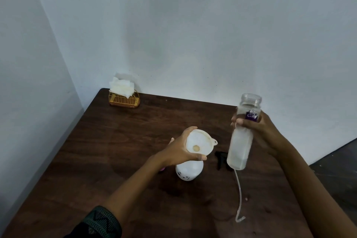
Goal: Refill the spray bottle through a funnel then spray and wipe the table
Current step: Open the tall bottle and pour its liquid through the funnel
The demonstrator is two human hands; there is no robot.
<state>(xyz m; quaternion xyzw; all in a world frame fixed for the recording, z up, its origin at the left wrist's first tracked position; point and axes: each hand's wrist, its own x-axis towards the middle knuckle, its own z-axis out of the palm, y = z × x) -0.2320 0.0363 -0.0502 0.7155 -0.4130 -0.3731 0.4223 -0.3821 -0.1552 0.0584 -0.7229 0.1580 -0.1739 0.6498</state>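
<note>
Your left sleeve (100, 222), dark with a zigzag pattern, is showing at the near edge of the table (116, 141). Your left hand (179, 150) is gripping the white funnel (200, 144) by its rim, seating it in the neck of the white spray bottle (189, 172), which is standing around the table's middle. Your right hand (258, 127) is wrapping around a clear uncapped bottle (243, 137), holding it nearly upright above the right side with pale liquid inside. Beneath it, the black trigger head (221, 158) and its clear dip tube (240, 195) are lying on the wood. At the far left corner a gold wire holder (124, 100) is carrying white tissues (121, 86).
</note>
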